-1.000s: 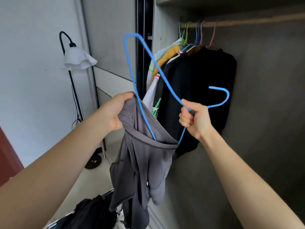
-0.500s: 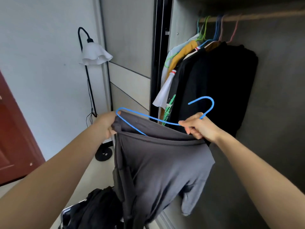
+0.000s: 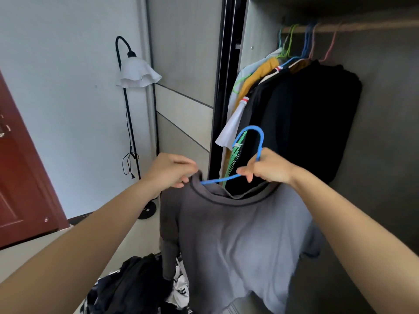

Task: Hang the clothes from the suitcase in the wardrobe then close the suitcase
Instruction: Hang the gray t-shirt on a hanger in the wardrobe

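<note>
While the left hand (image 3: pixel 172 169) pinches the grey shirt's (image 3: pixel 238 241) collar, the right hand (image 3: pixel 269 168) grips the blue hanger (image 3: pixel 258 141) before the wardrobe rail (image 3: pixel 362 26).

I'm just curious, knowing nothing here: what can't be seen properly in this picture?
Head view only.
- Blue hanger: ends hidden inside grey shirt and behind right hand.
- Dark clothes pile: cut off by bottom edge.
- Hanging clothes: mostly hidden behind black garment.

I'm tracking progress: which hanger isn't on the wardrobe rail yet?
The bright blue hanger gripped in the right hand, inside the grey shirt's collar; the other hangers hook over the rail.
</note>
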Action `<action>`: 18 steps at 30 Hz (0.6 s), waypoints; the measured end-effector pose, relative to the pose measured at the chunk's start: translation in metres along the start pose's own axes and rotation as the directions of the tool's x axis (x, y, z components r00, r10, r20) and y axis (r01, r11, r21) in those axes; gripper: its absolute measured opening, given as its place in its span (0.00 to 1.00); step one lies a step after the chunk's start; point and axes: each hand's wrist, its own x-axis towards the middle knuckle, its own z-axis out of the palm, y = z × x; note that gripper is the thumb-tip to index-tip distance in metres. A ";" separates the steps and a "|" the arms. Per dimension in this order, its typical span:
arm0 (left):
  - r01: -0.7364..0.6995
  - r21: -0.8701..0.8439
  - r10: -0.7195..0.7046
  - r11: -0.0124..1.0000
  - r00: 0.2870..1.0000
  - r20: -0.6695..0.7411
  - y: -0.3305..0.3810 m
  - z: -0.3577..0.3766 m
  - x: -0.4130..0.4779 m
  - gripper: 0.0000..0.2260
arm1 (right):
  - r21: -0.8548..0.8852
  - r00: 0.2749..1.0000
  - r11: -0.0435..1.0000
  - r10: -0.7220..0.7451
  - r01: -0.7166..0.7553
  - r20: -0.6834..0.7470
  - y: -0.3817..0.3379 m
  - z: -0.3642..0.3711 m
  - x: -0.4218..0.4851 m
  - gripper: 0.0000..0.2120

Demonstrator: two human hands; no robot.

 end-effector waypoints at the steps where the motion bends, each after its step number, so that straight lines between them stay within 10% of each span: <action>1: -0.061 -0.008 0.060 0.998 0.998 -0.011 0.002 -0.001 -0.002 0.03 | 0.027 0.999 1.000 0.003 -0.002 -0.033 0.000 -0.005 0.002 0.16; 6: -0.199 0.306 0.218 0.931 0.975 -0.031 -0.027 -0.018 0.000 0.15 | 0.130 0.998 0.990 0.054 -0.051 -0.014 0.007 -0.013 -0.001 0.16; 10: -0.253 0.705 0.193 0.662 0.967 0.166 -0.059 -0.007 0.002 0.23 | 0.173 0.999 0.984 0.035 -0.036 0.009 0.002 -0.014 -0.001 0.15; 13: -0.309 0.745 0.359 0.591 0.928 0.100 -0.055 0.017 -0.001 0.10 | 0.140 1.000 0.990 -0.004 0.003 0.003 -0.009 -0.009 0.000 0.16; 18: -0.321 0.675 0.447 0.664 0.894 -0.015 -0.050 0.032 0.001 0.16 | 0.088 0.995 0.992 -0.091 0.093 -0.028 -0.014 -0.009 -0.007 0.12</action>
